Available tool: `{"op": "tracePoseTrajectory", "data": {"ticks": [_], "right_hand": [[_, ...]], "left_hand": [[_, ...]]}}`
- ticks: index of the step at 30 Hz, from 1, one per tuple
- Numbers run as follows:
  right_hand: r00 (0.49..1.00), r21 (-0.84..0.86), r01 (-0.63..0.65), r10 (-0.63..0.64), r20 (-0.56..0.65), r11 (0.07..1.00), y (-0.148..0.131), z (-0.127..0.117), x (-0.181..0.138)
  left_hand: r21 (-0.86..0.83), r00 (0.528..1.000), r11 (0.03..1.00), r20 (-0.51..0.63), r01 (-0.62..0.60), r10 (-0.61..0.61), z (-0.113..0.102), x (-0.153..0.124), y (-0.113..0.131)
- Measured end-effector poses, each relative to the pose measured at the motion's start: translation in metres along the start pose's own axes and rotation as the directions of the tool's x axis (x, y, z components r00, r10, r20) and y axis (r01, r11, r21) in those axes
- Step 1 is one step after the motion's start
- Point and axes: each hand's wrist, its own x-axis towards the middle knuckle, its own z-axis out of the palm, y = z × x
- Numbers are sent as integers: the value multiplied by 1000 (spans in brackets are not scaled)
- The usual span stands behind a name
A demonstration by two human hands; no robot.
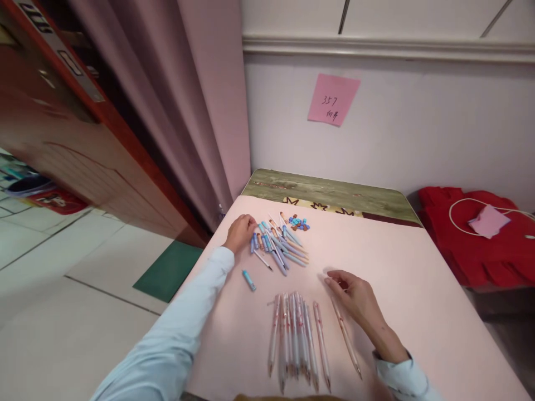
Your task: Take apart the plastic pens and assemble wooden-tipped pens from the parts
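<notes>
My left hand [241, 233] is at the left side of a loose pile of pen parts, its fingers curled together by the nearest caps; whatever they hold is hidden. The pile has blue and tan pen barrels [295, 255], short coloured caps [266, 243] and thin white refills [262, 259]. Over the table's right half, my right hand [353, 295] has thumb and forefinger brought together; anything between them is too small to make out. Below it lies a clear pen with red marks [346, 337]. Several similar clear pens [296, 340] lie side by side near the front edge.
Small blue and brown pieces [299, 223] lie behind the pile. One turquoise cap [248, 280] rests apart on the pale tabletop [401, 267]. To the right is a red cloth [451, 245] with a white cable. A wooden door [104, 161] and pink curtain [200, 100] stand left.
</notes>
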Motion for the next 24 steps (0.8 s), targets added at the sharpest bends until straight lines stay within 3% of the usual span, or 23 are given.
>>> {"op": "tracePoseTrajectory", "data": {"ticks": [2,4,7,9,10,13,16,19,24], "right_hand": [[1000,21,-11,11,0,1000,0,0,-4],[1000,24,-10,10,-10,1000,-3,0,-7],[1000,41,-2,3,-27,999,-7,0,-11],[1000,63,2,-1,-16,998,-8,1,-14],[1000,76,8,-7,-6,997,-8,3,-14],[999,101,35,-38,23,994,-15,10,-14],[996,104,68,-73,47,992,-28,21,-13],[993,106,97,-103,50,990,-38,24,-15],[999,128,13,-8,-36,992,-13,-3,-30]], "left_hand": [[-60,996,994,21,-89,91,-5,-18,4],[-137,991,983,-67,-123,114,-10,-39,1],[-82,976,995,-206,62,-78,-17,-81,-15],[3,969,975,-115,222,-220,-18,-114,-26],[15,968,969,-55,246,-245,-17,-129,-30],[8,968,969,-17,249,-249,-10,-160,-28],[11,960,961,25,278,-278,-4,-158,-11],[-17,969,970,49,243,-242,1,-132,8],[-30,975,975,31,221,-220,10,-89,27]]}}
